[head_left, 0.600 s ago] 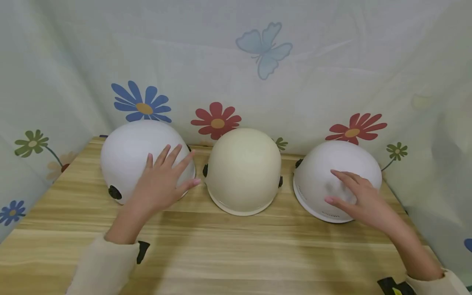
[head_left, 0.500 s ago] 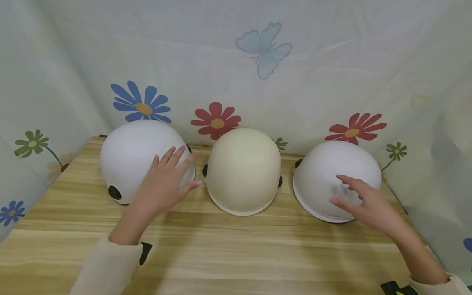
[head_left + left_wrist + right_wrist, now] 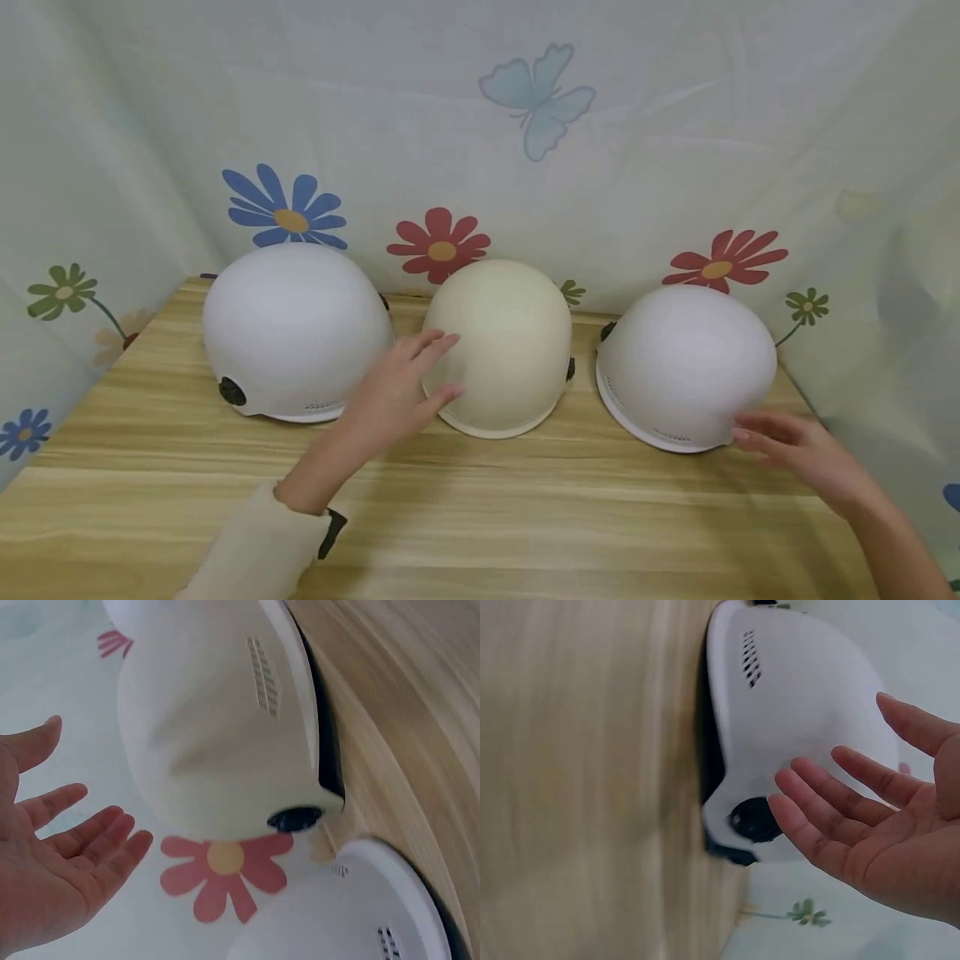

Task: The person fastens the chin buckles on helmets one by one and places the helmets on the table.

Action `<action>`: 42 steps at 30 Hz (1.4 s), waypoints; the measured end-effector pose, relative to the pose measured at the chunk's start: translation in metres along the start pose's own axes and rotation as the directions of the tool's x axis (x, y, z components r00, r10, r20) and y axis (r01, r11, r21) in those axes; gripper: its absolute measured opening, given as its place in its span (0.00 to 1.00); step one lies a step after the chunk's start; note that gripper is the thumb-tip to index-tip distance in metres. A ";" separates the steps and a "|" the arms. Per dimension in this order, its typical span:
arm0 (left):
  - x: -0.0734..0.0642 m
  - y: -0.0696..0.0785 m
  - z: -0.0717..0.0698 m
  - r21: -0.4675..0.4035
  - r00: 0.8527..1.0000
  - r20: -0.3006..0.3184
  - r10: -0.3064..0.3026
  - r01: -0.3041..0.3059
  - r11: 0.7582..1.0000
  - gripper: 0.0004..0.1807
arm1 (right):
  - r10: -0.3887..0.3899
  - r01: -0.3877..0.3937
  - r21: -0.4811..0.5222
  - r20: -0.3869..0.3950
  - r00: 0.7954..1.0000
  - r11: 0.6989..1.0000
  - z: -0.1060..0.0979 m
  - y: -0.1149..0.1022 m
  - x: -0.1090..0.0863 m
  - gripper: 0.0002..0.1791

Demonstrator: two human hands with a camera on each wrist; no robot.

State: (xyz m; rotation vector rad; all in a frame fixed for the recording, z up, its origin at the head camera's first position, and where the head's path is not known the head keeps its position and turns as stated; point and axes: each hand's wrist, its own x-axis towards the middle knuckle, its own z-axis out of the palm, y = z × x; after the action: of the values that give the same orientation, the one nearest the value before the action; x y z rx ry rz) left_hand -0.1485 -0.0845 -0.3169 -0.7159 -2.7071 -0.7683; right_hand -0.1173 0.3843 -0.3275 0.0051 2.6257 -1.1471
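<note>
Three helmets stand in a row, dome up, on the wooden table. The left white helmet (image 3: 292, 325) and the right white helmet (image 3: 690, 358) flank a cream helmet (image 3: 502, 333). My left hand (image 3: 390, 396) hovers in front of the cream helmet's left side, fingers spread and loosely bent; the left wrist view shows a gap between the hand (image 3: 67, 855) and the cream dome (image 3: 202, 727). By the lower right side of the right white helmet is my right hand (image 3: 806, 454), holding nothing. In the right wrist view its fingers are extended near that helmet's black side knob (image 3: 754, 819); whether they touch is unclear.
Behind the helmets hangs a pale curtain (image 3: 360, 108) printed with flowers and a butterfly. The wooden table (image 3: 480, 517) reaches forward from the row, and its back edge meets the curtain.
My left hand has moved right, from over the left white helmet to the cream one. My right hand has moved right and down toward the right white helmet's outer side. The helmets have stayed put.
</note>
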 end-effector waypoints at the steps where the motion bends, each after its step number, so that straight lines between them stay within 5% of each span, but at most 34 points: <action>1: 0.000 0.003 0.003 -0.018 1.000 -0.002 0.015 -0.015 1.000 0.33 | 0.025 -0.025 0.022 0.010 1.000 0.999 0.000 0.005 0.000 0.30; 9: 0.001 0.023 0.023 -0.270 0.989 0.099 0.112 -0.082 0.959 0.29 | 0.042 -0.052 0.252 0.049 0.998 0.966 0.004 0.040 -0.002 0.25; 13: 0.004 0.029 0.033 -0.426 0.978 0.172 0.114 -0.031 0.904 0.30 | -0.059 0.026 0.426 0.063 0.996 0.904 0.004 0.056 -0.002 0.12; 16: 0.005 0.033 0.041 -0.507 0.970 0.209 0.128 -0.004 0.862 0.30 | -0.122 0.066 0.524 0.074 0.990 0.849 0.003 0.065 -0.001 0.16; 20: 0.008 0.039 0.051 -0.583 0.958 0.246 0.150 0.022 0.812 0.30 | -0.140 0.072 0.575 0.076 0.987 0.815 0.001 0.072 0.000 0.17; 23: 0.011 0.043 0.060 -0.600 0.951 0.276 0.138 0.058 0.798 0.29 | -0.142 0.074 0.599 0.067 0.988 0.797 0.000 0.075 0.002 0.17; 30: 0.017 0.051 0.081 -0.654 0.937 0.338 0.093 0.162 0.739 0.29 | -0.069 0.044 0.602 0.018 0.997 0.797 -0.003 0.077 0.009 0.13; 36: 0.022 0.057 0.099 -0.644 0.927 0.374 0.015 0.248 0.724 0.29 | -0.061 0.046 0.655 0.000 0.998 0.754 -0.003 0.079 0.011 0.14; 42: 0.030 0.065 0.114 -0.548 0.890 0.453 -0.044 0.317 0.774 0.30 | -0.051 0.041 0.711 -0.007 0.999 0.702 -0.004 0.080 0.015 0.15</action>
State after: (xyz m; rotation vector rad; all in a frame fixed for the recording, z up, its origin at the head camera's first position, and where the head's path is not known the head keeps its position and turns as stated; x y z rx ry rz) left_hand -0.1509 0.0369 -0.3736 -0.8180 -2.9277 -1.7919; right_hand -0.1234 0.4403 -0.3858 0.0853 1.9957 -2.0974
